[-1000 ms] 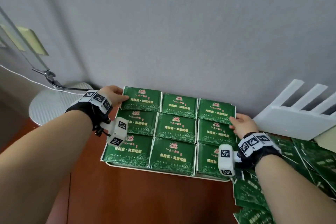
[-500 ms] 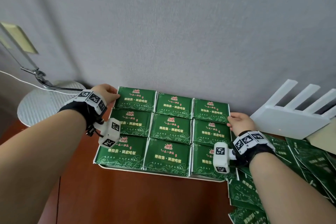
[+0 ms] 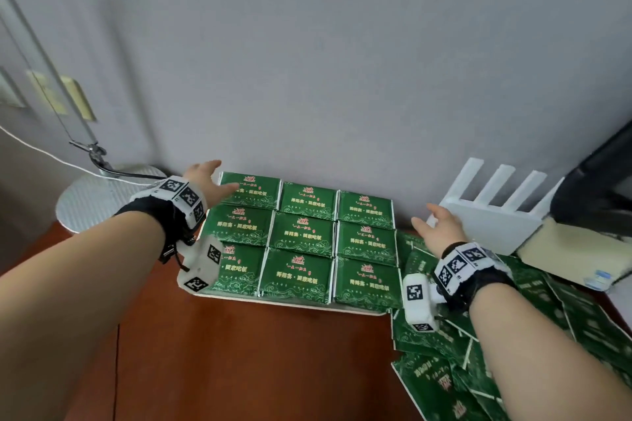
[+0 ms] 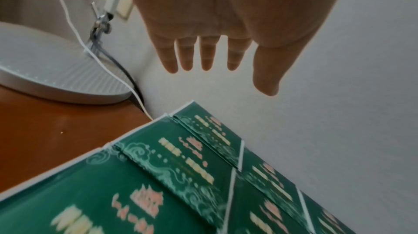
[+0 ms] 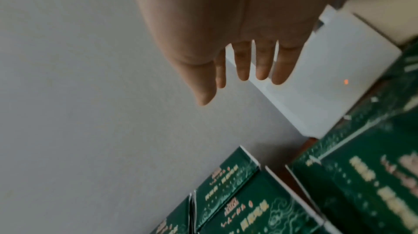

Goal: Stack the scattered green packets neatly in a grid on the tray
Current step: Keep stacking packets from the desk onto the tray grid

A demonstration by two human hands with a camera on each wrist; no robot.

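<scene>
Green packets [image 3: 301, 243] lie in a three-by-three grid of stacks on a white tray [image 3: 294, 303] against the wall. My left hand [image 3: 208, 181] hovers above the grid's far left corner, fingers straight and spread, holding nothing; the left wrist view shows that hand [image 4: 217, 55] empty above the packets [image 4: 181, 175]. My right hand [image 3: 437, 222] hangs to the right of the grid, fingers straight, also empty [image 5: 237, 70]. Several loose green packets [image 3: 513, 335] lie scattered on the table at the right.
A white lamp base [image 3: 102, 198] with a cable stands left of the tray. A white router [image 3: 492, 219] with antennas sits against the wall on the right, beside a beige box [image 3: 574, 260] and a dark object [image 3: 602, 188]. Brown table [image 3: 239, 362] lies in front.
Both hands have lifted off the edges of the packet grid and spread their fingers. The right hand moved right, away from the grid. The camera view shifted.
</scene>
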